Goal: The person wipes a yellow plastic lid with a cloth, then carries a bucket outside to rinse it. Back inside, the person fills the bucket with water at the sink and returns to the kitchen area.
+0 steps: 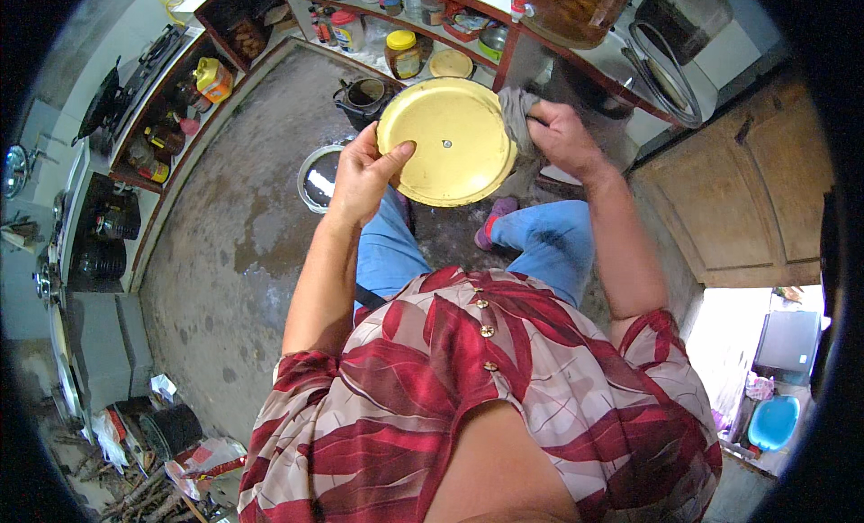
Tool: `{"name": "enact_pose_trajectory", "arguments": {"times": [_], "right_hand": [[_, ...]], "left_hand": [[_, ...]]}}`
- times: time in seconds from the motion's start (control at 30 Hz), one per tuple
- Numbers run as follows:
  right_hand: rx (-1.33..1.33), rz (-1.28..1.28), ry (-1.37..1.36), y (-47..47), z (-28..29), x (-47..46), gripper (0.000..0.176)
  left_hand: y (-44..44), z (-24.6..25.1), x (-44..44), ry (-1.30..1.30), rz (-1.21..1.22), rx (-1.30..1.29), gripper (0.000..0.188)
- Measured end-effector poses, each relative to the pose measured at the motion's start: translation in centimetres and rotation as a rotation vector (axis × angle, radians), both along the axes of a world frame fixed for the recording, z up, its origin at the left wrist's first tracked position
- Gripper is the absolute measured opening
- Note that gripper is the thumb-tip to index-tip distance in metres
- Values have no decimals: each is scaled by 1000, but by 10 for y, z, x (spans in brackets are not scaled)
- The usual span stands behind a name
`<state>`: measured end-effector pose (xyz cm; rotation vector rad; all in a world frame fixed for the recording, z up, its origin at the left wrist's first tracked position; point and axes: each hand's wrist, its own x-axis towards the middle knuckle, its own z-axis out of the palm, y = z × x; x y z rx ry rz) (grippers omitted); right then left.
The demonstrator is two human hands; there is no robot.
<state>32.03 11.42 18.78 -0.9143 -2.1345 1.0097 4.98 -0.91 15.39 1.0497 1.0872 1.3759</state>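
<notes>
A round yellow metal lid, with a small bolt at its centre, is held up in front of my knees. My left hand grips its left edge, thumb on the flat face and fingers behind. In my right hand is a bunched grey cloth, pressed on the lid's right rim. Part of the cloth hangs below the rim. Beneath my left hand, a white-rimmed bucket with shiny dark liquid stands on the floor. A blackened pot sits just beyond the lid, partly hidden by it.
Shelves ahead hold a yellow-capped jar and other containers. To the left, a counter carries a gas stove above shelved bottles. A wooden door stands at the right. Firewood lies lower left, and a wet patch marks the concrete floor.
</notes>
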Motion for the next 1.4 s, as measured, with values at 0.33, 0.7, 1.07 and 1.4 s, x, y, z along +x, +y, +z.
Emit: {"name": "enact_pose_trajectory", "arguments": {"times": [0.33, 0.7, 1.07, 1.4], "right_hand": [[429, 476, -449, -21, 41, -54, 22], [-133, 240, -108, -25, 3, -10, 26], [-235, -266, 343, -98, -80, -10, 19], [-148, -373, 161, -58, -55, 0, 23]], "left_hand": [[4, 4, 25, 493, -352, -38, 14], [-9, -16, 15, -175, -78, -97, 17], [4, -28, 10, -413, 168, -62, 20], [-1, -22, 47, -597, 319, -10, 38]]}}
